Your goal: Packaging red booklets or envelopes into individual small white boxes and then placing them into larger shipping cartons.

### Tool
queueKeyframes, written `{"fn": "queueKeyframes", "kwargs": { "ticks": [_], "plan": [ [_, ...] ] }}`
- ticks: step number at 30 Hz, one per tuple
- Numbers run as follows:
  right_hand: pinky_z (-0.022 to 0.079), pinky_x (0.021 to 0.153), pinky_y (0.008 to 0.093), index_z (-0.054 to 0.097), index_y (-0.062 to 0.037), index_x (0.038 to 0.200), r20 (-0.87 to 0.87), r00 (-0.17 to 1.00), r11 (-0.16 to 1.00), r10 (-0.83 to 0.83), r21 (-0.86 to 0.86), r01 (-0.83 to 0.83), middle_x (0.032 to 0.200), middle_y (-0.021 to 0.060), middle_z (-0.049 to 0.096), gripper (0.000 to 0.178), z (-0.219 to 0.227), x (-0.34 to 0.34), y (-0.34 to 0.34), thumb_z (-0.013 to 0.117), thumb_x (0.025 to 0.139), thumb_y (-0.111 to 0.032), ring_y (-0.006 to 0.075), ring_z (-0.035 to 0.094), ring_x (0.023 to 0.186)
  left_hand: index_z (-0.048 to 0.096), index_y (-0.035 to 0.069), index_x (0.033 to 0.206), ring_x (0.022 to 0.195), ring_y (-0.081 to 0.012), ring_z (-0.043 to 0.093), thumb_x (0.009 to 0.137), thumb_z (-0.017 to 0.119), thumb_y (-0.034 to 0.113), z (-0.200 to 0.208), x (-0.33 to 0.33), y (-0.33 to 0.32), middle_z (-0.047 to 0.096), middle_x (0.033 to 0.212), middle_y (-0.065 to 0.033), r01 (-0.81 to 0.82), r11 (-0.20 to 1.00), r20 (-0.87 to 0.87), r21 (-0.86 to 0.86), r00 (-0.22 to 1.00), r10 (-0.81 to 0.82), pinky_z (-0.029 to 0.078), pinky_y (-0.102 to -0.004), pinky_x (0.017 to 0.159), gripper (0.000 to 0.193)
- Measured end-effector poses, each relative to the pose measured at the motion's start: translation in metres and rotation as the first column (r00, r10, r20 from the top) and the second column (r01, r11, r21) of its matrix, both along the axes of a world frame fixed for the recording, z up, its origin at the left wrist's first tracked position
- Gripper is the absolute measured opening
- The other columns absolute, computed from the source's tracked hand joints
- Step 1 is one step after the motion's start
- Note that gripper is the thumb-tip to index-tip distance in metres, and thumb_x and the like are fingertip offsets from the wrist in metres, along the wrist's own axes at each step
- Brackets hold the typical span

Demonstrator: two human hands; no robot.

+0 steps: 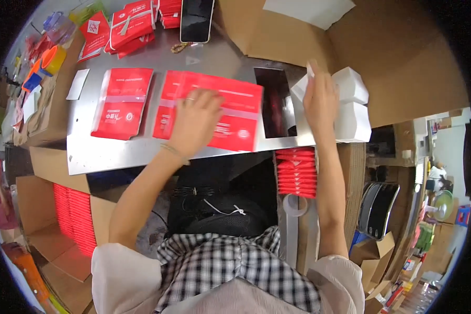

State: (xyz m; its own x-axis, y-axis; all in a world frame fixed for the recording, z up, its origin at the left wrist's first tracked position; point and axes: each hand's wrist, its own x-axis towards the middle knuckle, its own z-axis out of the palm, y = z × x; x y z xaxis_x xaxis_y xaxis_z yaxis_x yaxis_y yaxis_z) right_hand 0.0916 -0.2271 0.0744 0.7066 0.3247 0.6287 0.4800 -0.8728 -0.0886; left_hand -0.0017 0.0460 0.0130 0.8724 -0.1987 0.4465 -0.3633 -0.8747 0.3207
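Note:
My left hand (198,118) lies on top of red flat pouches (240,115) at the middle of the metal table, its fingers spread over the upper one. These pouches overlap, and one underneath shows at the left. Farther left is another red pouch (121,104) with a pale band across it. My right hand (321,97), blurred at the fingertips, is closed around a small white box (300,88). Beside it stand two more white boxes (352,123). Between the hands, a dark rectangular panel or opening (277,102) shows in the tabletop.
At the back are bundled red pouches (132,23), a phone (197,21) and a beaded bracelet (181,47). A large open carton (288,39) occupies the far right. Red packs (296,172) are stacked below the table edge; another carton (39,209) of them stands lower left.

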Motion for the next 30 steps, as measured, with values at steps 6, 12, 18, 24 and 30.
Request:
{"fn": "queueKeyframes", "kwargs": {
  "ticks": [6, 12, 18, 24, 30],
  "plan": [
    [0.047, 0.09, 0.0446, 0.069, -0.015, 0.118, -0.153, 0.863, 0.874, 0.481, 0.156, -0.46, 0.108, 0.0135, 0.065, 0.053, -0.073, -0.039, 0.04, 0.067, 0.07, 0.005, 0.0354, 0.061, 0.103, 0.07, 0.009, 0.089, 0.082, -0.029, 0.068, 0.079, 0.064, 0.015, 0.001, 0.034, -0.012, 0.063, 0.088, -0.0085, 0.103, 0.988, 0.025, 0.113, 0.994, -0.106, 0.055, -0.041, 0.072, 0.013],
    [0.03, 0.109, 0.0597, 0.066, -0.0166, 0.127, -0.336, 0.912, 0.969, 0.236, 0.015, -0.246, 0.109, 0.0105, 0.066, 0.05, -0.075, -0.052, 0.064, 0.059, 0.08, -0.001, 0.0278, 0.062, 0.106, 0.062, 0.005, 0.099, 0.097, -0.0302, 0.061, 0.082, 0.063, 0.013, -0.006, 0.009, -0.005, 0.059, 0.098, -0.0098, 0.335, 0.939, 0.098, 0.077, 0.935, -0.341, 0.05, -0.0427, 0.083, 0.018],
    [0.047, 0.095, 0.0466, 0.071, -0.0039, 0.101, -0.07, 0.991, 0.964, 0.112, 0.251, -0.091, 0.11, 0.0139, 0.071, 0.019, -0.046, -0.022, 0.003, 0.062, 0.084, -0.003, 0.0321, 0.065, 0.105, 0.067, 0.005, 0.11, 0.102, -0.0295, 0.056, 0.083, 0.071, 0.016, 0.014, -0.006, -0.025, 0.06, 0.1, -0.0093, 0.28, 0.96, 0.027, -0.018, 0.96, -0.28, 0.046, -0.0441, 0.091, 0.03],
    [0.05, 0.08, 0.0382, 0.071, 0.0014, 0.099, -0.452, 0.885, 0.837, 0.11, 0.522, 0.162, 0.096, 0.0156, 0.067, 0.015, -0.036, 0.021, -0.058, 0.067, 0.089, -0.01, 0.0354, 0.064, 0.091, 0.06, 0.0, 0.113, 0.11, -0.0376, 0.053, 0.073, 0.082, 0.025, 0.015, 0.018, -0.031, 0.053, 0.119, -0.0196, 0.176, 0.984, -0.216, 0.022, 0.962, -0.167, 0.045, -0.0472, 0.095, 0.053],
    [0.051, 0.079, 0.0363, 0.059, 0.0001, 0.125, 0.032, 0.998, 0.767, -0.055, 0.641, 0.022, 0.095, 0.0152, 0.066, 0.033, -0.023, 0.001, 0.022, 0.063, 0.094, -0.01, 0.0232, 0.064, 0.088, 0.056, 0.008, 0.116, 0.126, -0.032, 0.048, 0.063, 0.089, 0.036, 0.032, 0.04, -0.027, 0.064, 0.108, -0.0134, 0.217, 0.976, -0.614, 0.028, 0.774, -0.155, 0.041, -0.0541, 0.095, 0.068]
  ]
}}
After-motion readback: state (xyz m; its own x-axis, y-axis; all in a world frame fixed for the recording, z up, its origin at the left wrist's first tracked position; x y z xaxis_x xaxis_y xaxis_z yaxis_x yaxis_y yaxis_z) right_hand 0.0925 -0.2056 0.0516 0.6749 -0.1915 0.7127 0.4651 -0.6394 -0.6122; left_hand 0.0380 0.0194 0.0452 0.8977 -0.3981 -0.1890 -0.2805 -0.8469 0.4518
